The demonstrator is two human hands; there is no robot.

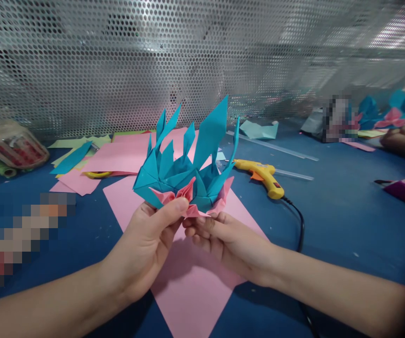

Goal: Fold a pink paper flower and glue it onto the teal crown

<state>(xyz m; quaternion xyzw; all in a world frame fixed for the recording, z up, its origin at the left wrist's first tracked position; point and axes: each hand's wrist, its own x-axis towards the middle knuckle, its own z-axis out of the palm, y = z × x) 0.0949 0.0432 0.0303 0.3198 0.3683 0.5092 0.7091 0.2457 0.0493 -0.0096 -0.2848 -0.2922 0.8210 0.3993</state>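
Between my hands is a folded paper piece, blue origami (174,173) with tall pointed tips and pink folded paper (197,206) along its lower front. My left hand (156,230) grips its lower left side, the thumb pressed on the pink part. My right hand (223,239) pinches the pink edge at the lower right with curled fingers. Beneath the hands, a large pink sheet (195,300) lies flat on the blue table. Just right of the origami rests a yellow glue gun (263,173) with an orange trigger and a black cord.
Clear glue sticks (294,174) lie around the glue gun. Pink sheets (114,157), paper scraps and a yellow handle (98,174) are at the left back, near a plastic jar (14,143). Perforated metal (135,70) stands behind. Another person's hand (404,141) is near similar origami (392,117) at right.
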